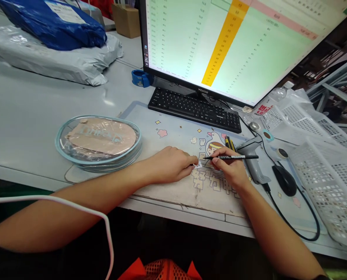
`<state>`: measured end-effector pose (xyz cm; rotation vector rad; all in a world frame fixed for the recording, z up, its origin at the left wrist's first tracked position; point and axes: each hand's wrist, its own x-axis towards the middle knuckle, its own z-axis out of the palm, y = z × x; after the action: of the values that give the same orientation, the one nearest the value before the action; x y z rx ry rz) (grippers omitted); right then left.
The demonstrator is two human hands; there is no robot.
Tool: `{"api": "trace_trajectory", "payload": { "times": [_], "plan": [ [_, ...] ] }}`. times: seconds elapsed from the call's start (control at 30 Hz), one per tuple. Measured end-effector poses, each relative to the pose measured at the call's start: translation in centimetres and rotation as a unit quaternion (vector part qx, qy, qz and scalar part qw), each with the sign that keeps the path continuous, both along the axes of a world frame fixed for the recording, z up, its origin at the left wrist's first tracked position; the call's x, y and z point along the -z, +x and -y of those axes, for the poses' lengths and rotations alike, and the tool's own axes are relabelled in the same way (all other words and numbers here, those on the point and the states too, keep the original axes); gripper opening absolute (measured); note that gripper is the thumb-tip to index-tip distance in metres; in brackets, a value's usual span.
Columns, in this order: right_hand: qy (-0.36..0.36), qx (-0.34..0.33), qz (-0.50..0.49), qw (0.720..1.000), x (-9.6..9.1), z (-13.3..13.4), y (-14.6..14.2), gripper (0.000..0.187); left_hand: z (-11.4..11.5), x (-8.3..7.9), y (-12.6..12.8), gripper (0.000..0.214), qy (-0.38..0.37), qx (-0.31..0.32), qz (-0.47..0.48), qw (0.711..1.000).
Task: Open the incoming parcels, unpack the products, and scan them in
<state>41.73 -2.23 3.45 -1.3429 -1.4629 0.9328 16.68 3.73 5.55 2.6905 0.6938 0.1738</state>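
My left hand (170, 165) rests on the worn desk mat (173, 132), its fingers pinched on a small white label (197, 165). My right hand (230, 167) is closed round a black pen (234, 157) that lies almost level, its tip pointing left toward the label. The two hands nearly touch over the cartoon print on the mat.
A stack of glass plates (99, 142) wrapped in plastic sits to the left. Behind are a black keyboard (195, 109) and a monitor (234, 42) showing a spreadsheet. A barcode scanner (253, 159), a mouse (284, 181) and white mesh baskets (325, 182) lie right. Parcels (53, 46) sit far left.
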Motion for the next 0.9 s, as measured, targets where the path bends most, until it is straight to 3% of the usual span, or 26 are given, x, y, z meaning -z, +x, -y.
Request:
{"api": "trace_trajectory", "payload": {
  "times": [0.27,0.5,0.77,0.9],
  "plan": [
    [-0.051,-0.060,-0.106,0.991,-1.2,1.4,-1.5,0.049,0.0,0.3,0.2,0.031,-0.046,-0.036,0.064,0.996],
    [-0.024,-0.062,-0.142,0.988,-1.0,1.5,-2.7,0.049,0.3,0.6,0.3,0.024,-0.080,0.010,0.115,0.990],
    [0.014,-0.059,-0.103,0.993,-0.1,1.4,-2.7,0.051,0.4,0.7,0.4,0.025,-0.072,0.031,0.152,0.985],
    [0.070,-0.075,0.007,0.995,0.3,1.2,-3.4,0.052,0.6,1.3,0.7,0.025,-0.008,0.023,0.163,0.986]
  ]
}}
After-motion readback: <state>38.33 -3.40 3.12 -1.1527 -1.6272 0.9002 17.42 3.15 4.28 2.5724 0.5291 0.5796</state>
